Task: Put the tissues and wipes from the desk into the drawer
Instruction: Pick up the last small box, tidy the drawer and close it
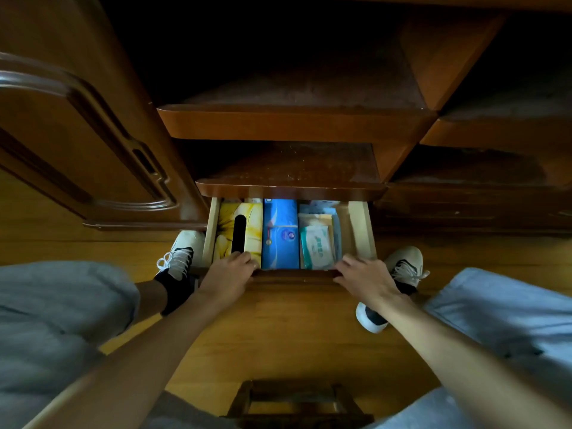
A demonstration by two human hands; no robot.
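Note:
The bottom drawer (pixel 359 230) of a dark wooden desk is pulled out below me. Inside it lie a yellow tissue box (pixel 229 227) on the left, a blue tissue pack (pixel 280 233) in the middle and a green-and-white wipes pack (pixel 317 247) on the right, on top of other flat packets. My left hand (pixel 230 274) grips the drawer's front edge at its left end, fingers curled over the rim. At the right end of that front edge, my right hand (pixel 363 277) holds on in the same way.
Two open wooden shelves (pixel 294 125) jut out above the drawer. A carved cabinet door (pixel 77 134) stands at the left. My shoes (pixel 181 255) rest on the wooden floor either side of the drawer. A small wooden stool (pixel 294 400) sits between my knees.

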